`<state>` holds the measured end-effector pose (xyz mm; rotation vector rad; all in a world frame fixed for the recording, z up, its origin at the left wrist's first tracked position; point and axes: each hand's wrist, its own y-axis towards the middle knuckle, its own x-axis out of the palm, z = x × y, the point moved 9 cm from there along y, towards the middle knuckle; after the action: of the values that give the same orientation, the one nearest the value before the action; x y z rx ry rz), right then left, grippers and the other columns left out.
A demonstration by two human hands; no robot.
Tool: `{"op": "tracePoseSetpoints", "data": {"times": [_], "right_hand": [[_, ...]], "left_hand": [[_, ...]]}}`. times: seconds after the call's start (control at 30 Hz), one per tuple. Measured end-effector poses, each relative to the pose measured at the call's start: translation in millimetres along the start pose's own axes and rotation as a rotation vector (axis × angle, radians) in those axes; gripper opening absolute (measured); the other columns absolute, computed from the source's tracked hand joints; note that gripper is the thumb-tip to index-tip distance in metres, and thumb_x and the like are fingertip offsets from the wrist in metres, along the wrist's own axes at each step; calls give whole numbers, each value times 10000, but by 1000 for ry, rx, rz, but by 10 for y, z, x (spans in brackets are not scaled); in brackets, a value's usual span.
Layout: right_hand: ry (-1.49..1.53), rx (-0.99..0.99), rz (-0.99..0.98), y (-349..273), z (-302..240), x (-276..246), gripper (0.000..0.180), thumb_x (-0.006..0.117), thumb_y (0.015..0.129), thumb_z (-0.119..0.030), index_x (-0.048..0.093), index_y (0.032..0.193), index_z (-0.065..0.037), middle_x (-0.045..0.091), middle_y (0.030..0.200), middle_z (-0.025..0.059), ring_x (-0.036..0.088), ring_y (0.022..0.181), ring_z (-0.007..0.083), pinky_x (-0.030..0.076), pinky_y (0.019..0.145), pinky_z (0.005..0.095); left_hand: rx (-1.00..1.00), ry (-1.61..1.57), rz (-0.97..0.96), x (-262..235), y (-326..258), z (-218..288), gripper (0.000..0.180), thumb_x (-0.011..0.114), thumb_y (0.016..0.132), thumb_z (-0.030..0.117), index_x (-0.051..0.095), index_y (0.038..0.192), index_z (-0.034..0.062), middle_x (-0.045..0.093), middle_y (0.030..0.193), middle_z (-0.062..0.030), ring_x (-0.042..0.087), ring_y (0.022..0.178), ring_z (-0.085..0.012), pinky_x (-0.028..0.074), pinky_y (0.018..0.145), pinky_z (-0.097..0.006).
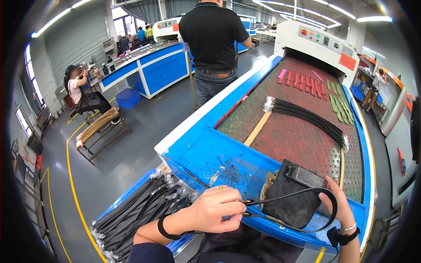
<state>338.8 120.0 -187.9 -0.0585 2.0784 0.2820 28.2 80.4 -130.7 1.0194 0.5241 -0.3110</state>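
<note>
Left hand (215, 210) pinches the metal-clipped ends of this thin black looped strap (302, 210), right hand (335, 204) cradles its bend — light, floppy, best gripped at the clips.

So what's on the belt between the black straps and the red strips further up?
Nothing: in the head view, the dotted belt is bare between the bundle of black straps and the red strips.

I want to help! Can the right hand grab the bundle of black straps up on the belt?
Probably not yet: the right hand is busy holding a looped black strap, and the bundle of black straps lies farther up the belt.
</note>
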Motion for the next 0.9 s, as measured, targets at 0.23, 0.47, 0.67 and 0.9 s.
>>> {"op": "tracePoseSetpoints", "data": {"times": [0.23,0.47,0.67,0.9], "right_hand": [[188,99,54,129,199,39,489,750,689,-152,484,1066,10,557,891,103,557,817,211,455,743,306],[1002,156,583,-405,553,-293,332,551,863,-229,477,1119,-31,578,1086,113,608,898,186,530,719,298],[1623,52,803,-1052,423,-580,494,441,919,-361,445,1211,37,534,1190,174,552,1071,264,493,864,386],[918,53,702,-1129,-233,-434,754,631,763,-479,283,1287,-64,471,1088,123,505,966,189,461,811,311]], "left_hand": [[19,16,-31,68,83,22,120,619,550,42,586,663,64,505,645,-46,512,538,-201,417,511,-303],[107,-51,-119,411,212,140,131,607,534,54,507,609,95,377,602,-20,427,506,-166,330,469,-284],[181,-102,-243,752,295,293,166,630,561,103,470,609,107,342,629,-24,434,537,-161,332,493,-284],[225,-128,-316,981,364,436,189,652,578,159,480,638,110,375,660,-26,450,558,-160,336,512,-284]]}}
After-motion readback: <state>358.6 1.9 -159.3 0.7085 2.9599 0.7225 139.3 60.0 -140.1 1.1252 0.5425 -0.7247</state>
